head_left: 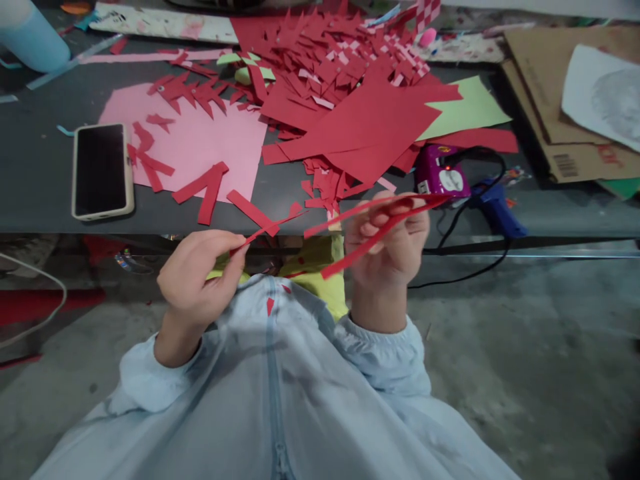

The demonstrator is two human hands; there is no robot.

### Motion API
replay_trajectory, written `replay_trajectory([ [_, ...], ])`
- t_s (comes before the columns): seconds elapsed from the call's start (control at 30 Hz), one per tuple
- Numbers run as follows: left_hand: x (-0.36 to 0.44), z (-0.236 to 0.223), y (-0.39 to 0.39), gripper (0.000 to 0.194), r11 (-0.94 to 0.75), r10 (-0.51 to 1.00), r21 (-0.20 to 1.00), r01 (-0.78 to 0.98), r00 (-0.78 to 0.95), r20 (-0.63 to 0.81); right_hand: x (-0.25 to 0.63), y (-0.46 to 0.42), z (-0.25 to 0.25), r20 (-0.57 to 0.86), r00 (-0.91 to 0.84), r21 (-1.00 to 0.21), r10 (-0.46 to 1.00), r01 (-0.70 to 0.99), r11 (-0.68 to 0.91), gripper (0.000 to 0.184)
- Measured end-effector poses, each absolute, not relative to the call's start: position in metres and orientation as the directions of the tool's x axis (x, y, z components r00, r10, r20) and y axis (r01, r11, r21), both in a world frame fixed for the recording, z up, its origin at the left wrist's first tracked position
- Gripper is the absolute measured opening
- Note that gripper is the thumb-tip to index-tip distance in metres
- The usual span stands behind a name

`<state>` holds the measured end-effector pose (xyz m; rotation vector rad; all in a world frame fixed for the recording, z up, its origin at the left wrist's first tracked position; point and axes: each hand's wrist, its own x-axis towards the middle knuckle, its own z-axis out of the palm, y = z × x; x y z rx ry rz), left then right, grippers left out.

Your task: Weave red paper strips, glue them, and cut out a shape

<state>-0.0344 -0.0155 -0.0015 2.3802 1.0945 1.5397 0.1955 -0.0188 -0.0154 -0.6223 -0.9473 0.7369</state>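
Between thumb and fingers, my left hand point(205, 270) pinches a thin red paper strip point(267, 227) that points up to the right. My right hand point(389, 243) is closed on a folded red paper strip point(373, 248), whose two long ends splay to the left. Both hands are raised over my lap at the table's front edge. Beyond them lie loose red strips point(214, 190) and a pink paper sheet point(200, 147). A heap of cut red paper point(350, 133) spreads behind my right hand.
A phone point(100, 172) lies at the left, near a blue bottle point(35, 40). Right of the heap are a purple box point(445, 173) with a black cable and a blue glue gun point(500, 207). Cardboard point(575, 87) is stacked at the far right.
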Motion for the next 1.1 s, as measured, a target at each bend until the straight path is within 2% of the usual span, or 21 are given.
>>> replay_trajectory([
  [0.07,-0.034,-0.001,-0.015,0.027,-0.736,0.616,0.449,0.506,0.226,0.755,0.195,-0.02,-0.013,0.564,0.454,-0.741,0.69,-0.09,0.665,0.007],
  [0.17,-0.031,-0.001,-0.016,0.026,-0.72,0.645,0.496,0.486,0.205,0.736,0.194,-0.022,-0.006,0.674,0.466,-0.709,0.573,0.192,0.678,0.007],
  [0.3,-0.029,-0.001,-0.016,0.024,-0.709,0.671,0.552,0.438,0.18,0.719,0.193,-0.025,0.005,0.727,0.424,-0.684,0.541,0.372,0.627,0.01],
  [0.43,-0.029,-0.006,-0.017,0.023,-0.691,0.698,0.599,0.404,0.16,0.698,0.195,-0.028,0.008,0.747,0.401,-0.665,0.531,0.451,0.595,0.01],
  [0.5,-0.028,-0.009,-0.018,0.022,-0.637,0.757,0.679,0.365,0.131,0.64,0.198,-0.029,0.007,0.754,0.388,-0.657,0.53,0.47,0.59,0.003],
  [0.6,-0.025,-0.012,-0.022,0.021,-0.518,0.847,0.8,0.303,0.049,0.529,0.2,-0.031,0.009,0.757,0.35,-0.652,0.552,0.459,0.603,0.011],
  [0.67,-0.022,-0.011,-0.024,0.022,-0.475,0.871,0.839,0.265,0.008,0.491,0.199,-0.033,0.012,0.748,0.357,-0.661,0.559,0.468,0.586,0.01],
  [0.8,-0.019,-0.009,-0.024,0.024,-0.483,0.866,0.847,0.223,-0.025,0.5,0.196,-0.034,0.018,0.741,0.395,-0.669,0.543,0.513,0.539,0.003],
  [0.93,-0.018,-0.01,-0.021,0.028,-0.552,0.819,0.807,0.209,-0.047,0.572,0.196,-0.03,0.017,0.783,0.408,-0.621,0.47,0.47,0.627,0.003],
  [1.1,-0.018,-0.013,-0.021,0.033,-0.579,0.802,0.795,0.18,-0.053,0.595,0.203,-0.028,0.013,0.829,0.326,-0.558,0.454,0.516,0.65,0.005],
])
